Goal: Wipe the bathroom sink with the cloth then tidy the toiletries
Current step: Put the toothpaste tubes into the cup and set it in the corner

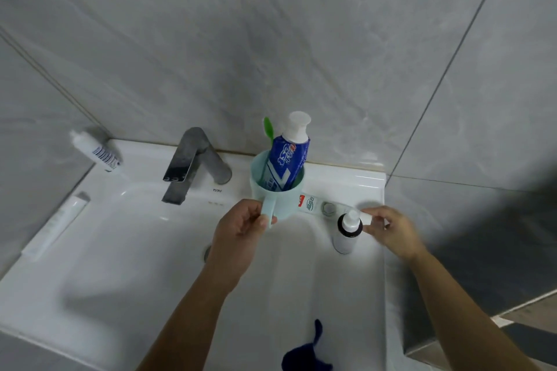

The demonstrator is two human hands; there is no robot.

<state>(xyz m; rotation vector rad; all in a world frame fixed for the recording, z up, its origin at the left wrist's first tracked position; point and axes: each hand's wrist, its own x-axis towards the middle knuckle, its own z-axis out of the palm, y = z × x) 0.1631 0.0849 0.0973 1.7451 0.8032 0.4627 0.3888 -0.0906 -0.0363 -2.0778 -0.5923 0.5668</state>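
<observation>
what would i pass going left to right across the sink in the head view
tube → corner bottle → faucet → cup → small bottle

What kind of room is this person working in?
Most likely a bathroom: a white sink with a metal faucet set against grey wall tiles, and a mint cup holding toothpaste and a green toothbrush.

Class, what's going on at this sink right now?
A person is tidying toiletries at the sink. The left hand grips the handle of a green cup holding a blue toothpaste tube and a toothbrush. The right hand pinches the end of a white tube lying on the ledge beside a white bottle. A dark blue cloth lies at the front rim.
</observation>
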